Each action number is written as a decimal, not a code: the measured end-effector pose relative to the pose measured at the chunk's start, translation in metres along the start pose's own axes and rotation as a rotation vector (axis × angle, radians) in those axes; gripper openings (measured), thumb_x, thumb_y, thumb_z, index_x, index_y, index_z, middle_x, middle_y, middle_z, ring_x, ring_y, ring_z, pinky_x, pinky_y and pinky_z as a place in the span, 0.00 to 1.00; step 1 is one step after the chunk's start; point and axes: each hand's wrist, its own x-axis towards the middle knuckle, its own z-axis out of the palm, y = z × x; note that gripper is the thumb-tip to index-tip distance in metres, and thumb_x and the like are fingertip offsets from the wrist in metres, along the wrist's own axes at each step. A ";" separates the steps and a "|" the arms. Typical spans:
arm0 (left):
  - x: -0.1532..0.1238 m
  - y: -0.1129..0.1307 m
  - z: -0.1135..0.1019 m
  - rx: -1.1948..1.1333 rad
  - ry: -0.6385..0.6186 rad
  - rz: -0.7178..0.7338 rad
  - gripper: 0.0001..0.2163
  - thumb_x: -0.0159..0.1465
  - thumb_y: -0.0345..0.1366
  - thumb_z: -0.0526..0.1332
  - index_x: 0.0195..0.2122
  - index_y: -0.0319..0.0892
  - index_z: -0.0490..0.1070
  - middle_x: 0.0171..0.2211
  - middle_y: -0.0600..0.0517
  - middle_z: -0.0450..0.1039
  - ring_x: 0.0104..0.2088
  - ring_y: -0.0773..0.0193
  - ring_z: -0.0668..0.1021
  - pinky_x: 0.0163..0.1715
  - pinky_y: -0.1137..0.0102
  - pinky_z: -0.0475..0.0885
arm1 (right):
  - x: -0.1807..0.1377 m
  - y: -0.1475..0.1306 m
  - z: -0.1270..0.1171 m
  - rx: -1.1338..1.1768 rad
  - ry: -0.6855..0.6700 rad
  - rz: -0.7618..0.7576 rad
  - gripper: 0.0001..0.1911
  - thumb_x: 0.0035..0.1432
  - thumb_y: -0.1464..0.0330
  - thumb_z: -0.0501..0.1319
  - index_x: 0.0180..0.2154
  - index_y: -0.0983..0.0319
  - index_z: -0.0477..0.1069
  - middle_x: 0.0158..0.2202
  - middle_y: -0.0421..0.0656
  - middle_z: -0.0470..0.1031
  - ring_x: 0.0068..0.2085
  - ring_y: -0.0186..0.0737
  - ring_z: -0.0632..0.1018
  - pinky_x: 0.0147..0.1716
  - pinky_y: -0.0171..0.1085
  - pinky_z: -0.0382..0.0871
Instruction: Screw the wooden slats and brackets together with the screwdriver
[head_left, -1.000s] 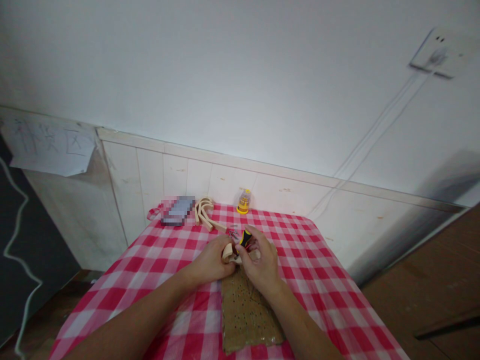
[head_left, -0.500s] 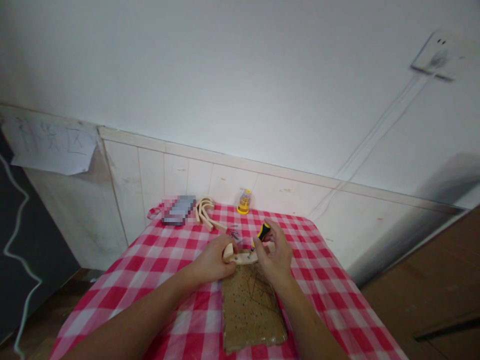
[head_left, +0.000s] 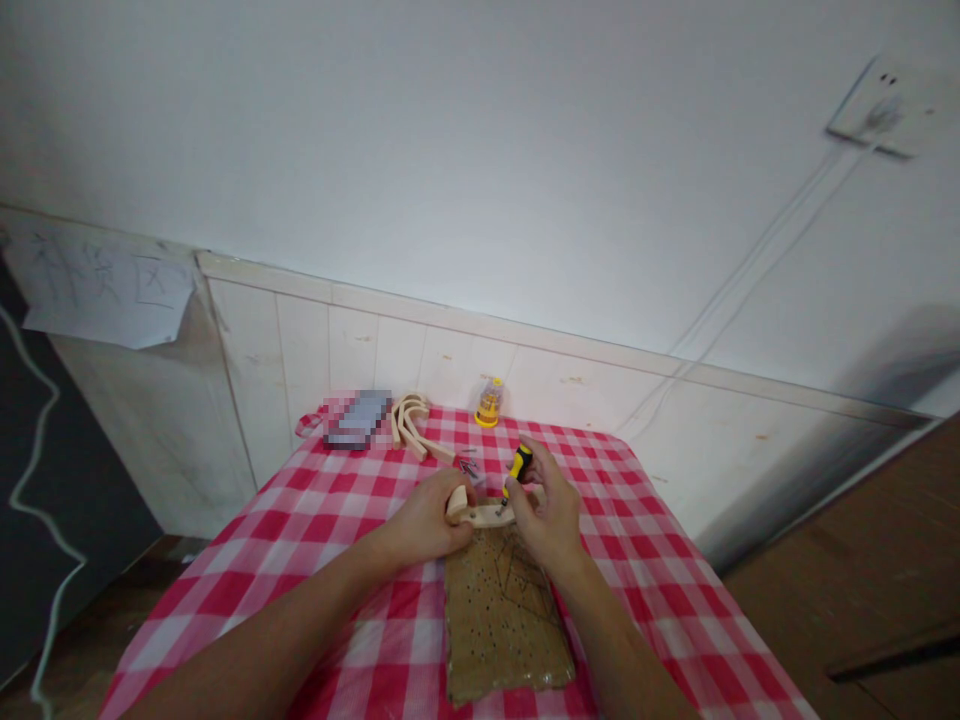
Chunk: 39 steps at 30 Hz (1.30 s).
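Note:
My right hand [head_left: 551, 500] is closed around a yellow-and-black screwdriver [head_left: 519, 462], whose tip points down at a screw in a pale wooden piece [head_left: 489, 516]. Gripping that piece at its left end is my left hand [head_left: 431, 515], thumb in front and fingers partly hidden behind it. A dark screw head shows in the wood near my left thumb. Under the wood lies a brown board [head_left: 506, 620] dotted with small holes and marked with dark lines. A few loose screws [head_left: 468, 468] rest on the cloth just behind the wooden piece.
Several curved wooden pieces [head_left: 411, 428] lie at the back of the red-and-white checked tablecloth [head_left: 345, 590]. Beside them is a phone-like flat object [head_left: 360, 420], partly blurred. A yellow-based clear container [head_left: 488, 403] stands near the wall. A paper sign [head_left: 105, 295] hangs at left.
The screwdriver stands a little more upright, its handle shifted slightly left with my right hand. My left hand and the wooden piece stay in place.

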 end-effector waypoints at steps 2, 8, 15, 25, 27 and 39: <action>0.000 0.000 0.000 -0.004 -0.003 -0.006 0.12 0.46 0.25 0.60 0.33 0.41 0.69 0.30 0.55 0.69 0.30 0.64 0.70 0.31 0.72 0.63 | 0.000 0.001 0.001 0.030 -0.011 0.020 0.25 0.61 0.68 0.61 0.60 0.58 0.67 0.38 0.44 0.81 0.34 0.40 0.82 0.30 0.35 0.78; 0.000 0.000 0.001 -0.010 0.003 0.009 0.12 0.45 0.25 0.59 0.32 0.41 0.68 0.30 0.55 0.69 0.30 0.64 0.71 0.30 0.72 0.63 | -0.001 0.003 0.003 0.041 0.003 0.045 0.26 0.62 0.67 0.61 0.62 0.58 0.67 0.38 0.45 0.81 0.34 0.41 0.82 0.28 0.34 0.78; 0.000 0.000 0.000 0.013 -0.008 -0.017 0.12 0.45 0.25 0.60 0.32 0.41 0.68 0.29 0.55 0.69 0.29 0.65 0.70 0.29 0.72 0.63 | -0.001 0.002 0.002 0.039 -0.003 0.047 0.26 0.61 0.68 0.61 0.61 0.57 0.67 0.39 0.45 0.81 0.35 0.41 0.82 0.31 0.36 0.79; 0.000 -0.004 0.002 0.009 0.006 -0.005 0.12 0.46 0.26 0.60 0.33 0.42 0.68 0.30 0.54 0.70 0.30 0.63 0.71 0.31 0.71 0.64 | 0.000 -0.004 0.000 0.023 0.010 0.037 0.26 0.61 0.67 0.62 0.61 0.59 0.68 0.38 0.44 0.81 0.34 0.40 0.82 0.30 0.35 0.78; 0.000 -0.004 0.002 0.005 0.004 -0.009 0.12 0.46 0.26 0.60 0.33 0.42 0.68 0.30 0.55 0.70 0.30 0.64 0.71 0.30 0.71 0.63 | 0.000 -0.003 0.000 0.023 0.010 0.027 0.26 0.61 0.67 0.62 0.60 0.59 0.68 0.38 0.44 0.81 0.34 0.40 0.81 0.31 0.35 0.78; 0.000 -0.001 0.001 0.019 0.007 0.006 0.11 0.45 0.24 0.60 0.31 0.42 0.68 0.29 0.55 0.69 0.29 0.65 0.71 0.30 0.72 0.63 | -0.001 -0.002 0.001 0.015 -0.019 0.036 0.26 0.61 0.68 0.61 0.61 0.58 0.67 0.38 0.43 0.81 0.34 0.40 0.81 0.31 0.35 0.78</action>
